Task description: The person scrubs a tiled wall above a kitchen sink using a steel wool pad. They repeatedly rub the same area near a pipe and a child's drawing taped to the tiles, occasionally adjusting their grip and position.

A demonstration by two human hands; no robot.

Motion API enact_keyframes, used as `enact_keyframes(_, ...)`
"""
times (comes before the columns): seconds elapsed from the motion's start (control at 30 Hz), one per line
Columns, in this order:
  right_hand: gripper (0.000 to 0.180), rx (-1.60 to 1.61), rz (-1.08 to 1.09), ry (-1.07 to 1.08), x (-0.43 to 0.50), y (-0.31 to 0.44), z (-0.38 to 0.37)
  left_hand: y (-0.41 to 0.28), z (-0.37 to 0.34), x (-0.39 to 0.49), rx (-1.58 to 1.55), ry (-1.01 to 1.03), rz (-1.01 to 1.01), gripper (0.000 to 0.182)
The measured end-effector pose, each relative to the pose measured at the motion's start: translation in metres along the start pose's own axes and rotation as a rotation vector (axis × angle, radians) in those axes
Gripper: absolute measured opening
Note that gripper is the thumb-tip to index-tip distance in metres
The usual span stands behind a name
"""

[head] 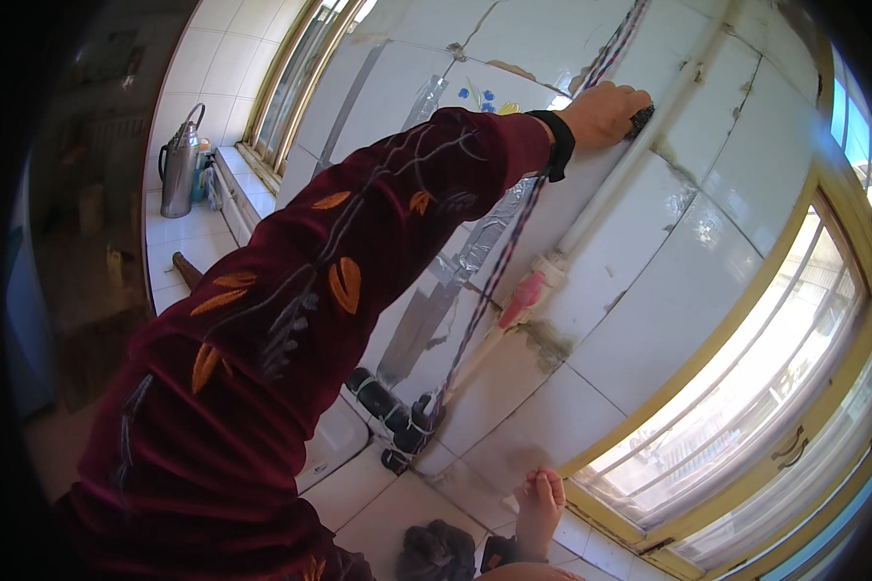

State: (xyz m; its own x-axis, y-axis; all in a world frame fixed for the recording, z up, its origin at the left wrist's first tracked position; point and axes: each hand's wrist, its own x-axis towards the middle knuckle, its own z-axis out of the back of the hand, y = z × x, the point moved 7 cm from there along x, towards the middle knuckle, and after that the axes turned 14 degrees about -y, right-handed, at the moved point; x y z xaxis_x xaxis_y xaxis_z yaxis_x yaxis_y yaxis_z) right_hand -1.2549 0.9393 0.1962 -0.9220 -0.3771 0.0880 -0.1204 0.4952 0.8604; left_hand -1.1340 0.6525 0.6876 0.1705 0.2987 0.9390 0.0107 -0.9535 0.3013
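Observation:
My left hand (pixel 602 115), below a maroon sleeve and a black wristband, is raised against the white wall tiles (pixel 639 240). Its fingers press a dark, mesh-like scouring pad (pixel 641 122) beside a pale vertical pipe (pixel 610 185). A twisted red, white and dark cord (pixel 498 272) passes behind that wrist and runs down the wall. Low in the picture, my right hand (pixel 541 497) is curled with its fingers together, and nothing shows in it. A crumpled dark cloth (pixel 436 552) lies left of it on the tiled surface.
A pink-handled valve (pixel 525 298) sits on the pipe, above black pipe fittings (pixel 407 425) and a white basin's edge (pixel 338 439). A yellow-framed window (pixel 727 378) stands at right. A metal thermos flask (pixel 180 171) is on the tiled ledge at left. Silver tape covers wall seams.

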Motion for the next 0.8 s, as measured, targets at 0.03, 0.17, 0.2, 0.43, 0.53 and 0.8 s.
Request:
enact_keyframes(0.03, 0.008, -0.006, 0.008, 0.021, 0.0, 0.001, -0.002, -0.002, -0.004, -0.003, -0.047, 0.062, -0.028, 0.027)
enact_keyframes(0.17, 0.008, 0.009, 0.041, 0.059, 0.0, 0.003, -0.009, 0.004, 0.01, -0.006, 0.129, -0.094, 0.079, 0.026)
enact_keyframes(0.2, 0.008, -0.013, 0.01, 0.033, 0.002, 0.001, -0.009, 0.008, 0.015, -0.006, 0.171, -0.118, 0.155, 0.026)
enact_keyframes(0.43, 0.009, -0.01, -0.002, 0.068, 0.005, -0.003, -0.014, -0.017, 0.006, -0.006, -0.008, 0.018, 0.009, 0.022)
enact_keyframes(0.53, 0.009, 0.005, 0.003, 0.072, 0.006, -0.002, -0.014, 0.006, 0.018, -0.006, 0.121, -0.138, 0.136, 0.022)
enact_keyframes(0.8, 0.009, 0.004, -0.016, 0.052, 0.009, -0.003, -0.018, -0.01, 0.008, -0.012, 0.083, -0.043, -0.105, 0.025)
